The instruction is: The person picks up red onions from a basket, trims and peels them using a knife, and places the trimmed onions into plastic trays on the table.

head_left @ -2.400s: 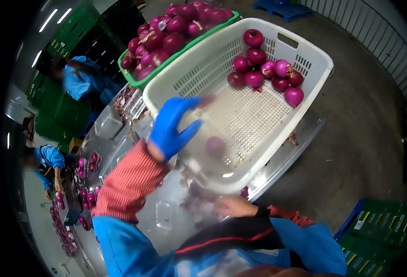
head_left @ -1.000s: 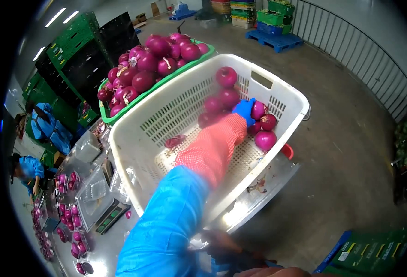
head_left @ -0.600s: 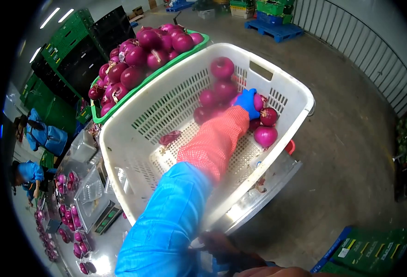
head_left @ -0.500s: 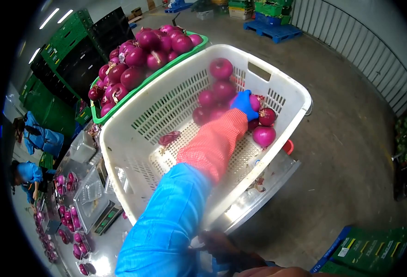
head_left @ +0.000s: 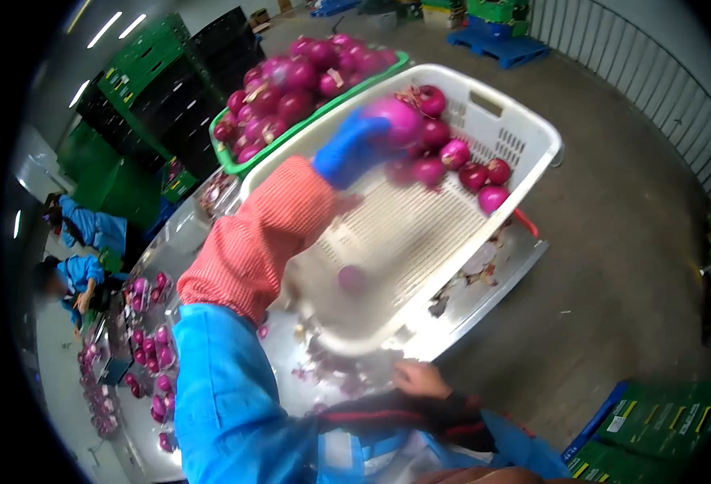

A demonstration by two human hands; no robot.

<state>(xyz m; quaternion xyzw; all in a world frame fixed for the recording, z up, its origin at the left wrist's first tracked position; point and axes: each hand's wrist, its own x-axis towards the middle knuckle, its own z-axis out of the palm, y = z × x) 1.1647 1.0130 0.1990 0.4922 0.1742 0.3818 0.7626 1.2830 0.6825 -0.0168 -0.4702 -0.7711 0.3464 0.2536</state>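
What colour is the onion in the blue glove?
The onion is pinkish purple, a bit blurred in the head view.

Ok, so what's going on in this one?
A person holds a red onion in the blue-gloved left hand, above a white basket. More onions sit grouped towards its far side. A green crate beside it is heaped high with others. The bare right hand is low, near the basket's close end.

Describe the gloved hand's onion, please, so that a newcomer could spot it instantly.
Find the white basket beside the green crate. Over it is the blue-gloved left hand. The purple onion is gripped there, while its neighbours lie in the basket.
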